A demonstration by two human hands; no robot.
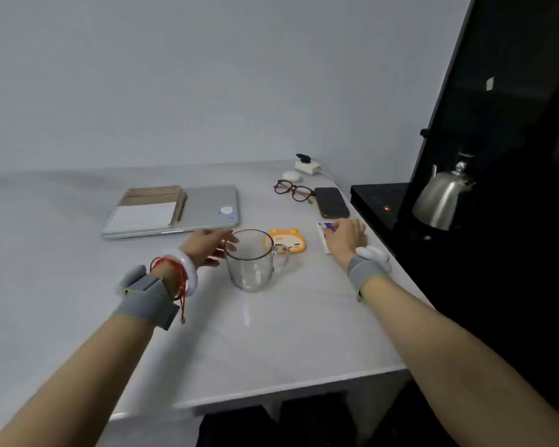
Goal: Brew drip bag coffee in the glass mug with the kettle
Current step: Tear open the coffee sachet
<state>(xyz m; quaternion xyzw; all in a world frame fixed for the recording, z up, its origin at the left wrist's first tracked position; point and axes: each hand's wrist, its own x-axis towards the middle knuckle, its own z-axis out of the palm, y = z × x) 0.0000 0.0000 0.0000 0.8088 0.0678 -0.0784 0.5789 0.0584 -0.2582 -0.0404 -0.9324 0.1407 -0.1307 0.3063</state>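
on the counter (pixel 271 333) the empty mug (pixel 250 259) stood upright, rigid, slick and breakable, best taken by its handle; left hand (pixel 207 248) lay open beside it, right hand (pixel 344 237) pressed the light sachet (pixel 324 228).

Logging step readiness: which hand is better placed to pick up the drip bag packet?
Right. The right hand already lies on the packet; the left hand is beside the glass mug.
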